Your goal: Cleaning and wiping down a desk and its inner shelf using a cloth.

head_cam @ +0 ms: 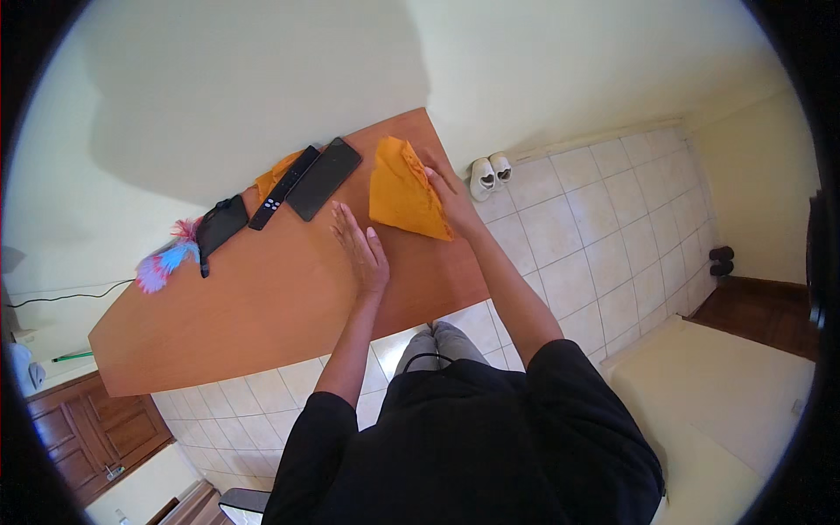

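Observation:
My right hand (449, 197) grips the right edge of a folded orange cloth (405, 190), thumb on top and the other fingers partly hidden. The cloth is over the right end of a brown wooden table (262, 308). To the left of it my left hand (364, 252) holds nothing; its fingers are straight and its thumb stands apart. Just beyond those fingertips lies a dark smartphone (325, 178). A black remote control (284, 188) lies along the phone's left side, and a second piece of orange cloth (272, 176) shows partly behind the remote.
Farther left on the table are a black pouch (223, 225) with a strap and a fluffy pink-and-blue item (167, 262). A wall (262, 79) runs along the table's far side. White shoes (489, 176) stand on the tiled floor (558, 230) to the right.

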`<state>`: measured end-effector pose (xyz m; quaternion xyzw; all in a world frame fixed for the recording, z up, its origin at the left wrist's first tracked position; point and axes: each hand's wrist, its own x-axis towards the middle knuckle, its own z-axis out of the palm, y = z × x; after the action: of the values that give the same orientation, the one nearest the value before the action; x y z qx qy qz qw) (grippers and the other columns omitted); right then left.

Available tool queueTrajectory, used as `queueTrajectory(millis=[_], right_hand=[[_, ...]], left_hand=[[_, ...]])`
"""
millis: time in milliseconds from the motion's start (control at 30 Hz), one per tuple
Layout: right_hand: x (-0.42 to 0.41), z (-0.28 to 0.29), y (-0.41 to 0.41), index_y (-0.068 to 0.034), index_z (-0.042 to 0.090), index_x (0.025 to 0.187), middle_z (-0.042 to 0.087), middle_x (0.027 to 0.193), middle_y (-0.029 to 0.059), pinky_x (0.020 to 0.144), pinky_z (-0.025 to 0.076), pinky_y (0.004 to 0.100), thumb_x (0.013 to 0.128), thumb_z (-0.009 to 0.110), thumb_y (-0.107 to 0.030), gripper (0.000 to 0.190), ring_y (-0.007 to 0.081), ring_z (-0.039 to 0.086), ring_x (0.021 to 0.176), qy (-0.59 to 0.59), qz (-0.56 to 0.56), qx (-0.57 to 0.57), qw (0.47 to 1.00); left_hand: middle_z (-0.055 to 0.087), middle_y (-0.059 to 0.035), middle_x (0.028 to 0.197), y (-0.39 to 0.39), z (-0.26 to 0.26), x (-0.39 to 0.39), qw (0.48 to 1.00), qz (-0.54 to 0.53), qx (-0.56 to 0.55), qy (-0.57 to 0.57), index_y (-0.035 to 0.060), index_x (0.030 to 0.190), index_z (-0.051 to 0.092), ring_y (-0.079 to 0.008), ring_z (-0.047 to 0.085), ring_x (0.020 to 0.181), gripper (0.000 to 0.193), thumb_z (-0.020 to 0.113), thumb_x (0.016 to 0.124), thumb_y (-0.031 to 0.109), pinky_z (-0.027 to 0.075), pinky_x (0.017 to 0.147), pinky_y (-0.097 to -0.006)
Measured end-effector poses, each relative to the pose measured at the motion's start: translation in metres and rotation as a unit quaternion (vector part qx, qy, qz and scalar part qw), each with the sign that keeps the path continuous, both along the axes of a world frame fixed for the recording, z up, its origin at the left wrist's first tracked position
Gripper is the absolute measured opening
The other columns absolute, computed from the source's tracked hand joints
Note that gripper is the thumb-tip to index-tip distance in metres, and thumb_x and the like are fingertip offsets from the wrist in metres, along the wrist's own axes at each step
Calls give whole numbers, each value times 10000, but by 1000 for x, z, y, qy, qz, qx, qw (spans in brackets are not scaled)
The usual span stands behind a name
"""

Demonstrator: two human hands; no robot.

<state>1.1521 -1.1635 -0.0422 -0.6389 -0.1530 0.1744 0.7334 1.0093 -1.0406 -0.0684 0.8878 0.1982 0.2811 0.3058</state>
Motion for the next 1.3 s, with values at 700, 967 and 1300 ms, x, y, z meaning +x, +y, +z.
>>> queueTrajectory(millis=[700,967,1300], right_hand=[[-1,-36,40,-47,319,1472,272,1555,84,1192,68,459,982,405,-402,611,216,180,1461,-457,-11,-470,755],[-17,-34,-17,-81,323,1475,294,1537,133,1136,224,500,996,411,-353,558,260,269,1421,-429,-43,-485,761],[-32,-60,-72,-2,218,1495,223,1548,216,1139,261,349,1039,348,-337,580,326,335,1392,29,62,-126,990]], left_hand=[[156,-205,1573,4,-6,4,993,-84,50,72,-18,1502,152,-318,130,1470,562,298,1014,219,4,1169,-515],[170,-198,1572,3,-6,8,985,-71,57,147,-7,1501,175,-310,133,1472,561,330,1005,205,-48,1147,-554],[160,-124,1591,-25,2,71,959,-130,153,198,49,1514,202,-283,135,1474,555,345,1018,253,-85,1123,-598]])
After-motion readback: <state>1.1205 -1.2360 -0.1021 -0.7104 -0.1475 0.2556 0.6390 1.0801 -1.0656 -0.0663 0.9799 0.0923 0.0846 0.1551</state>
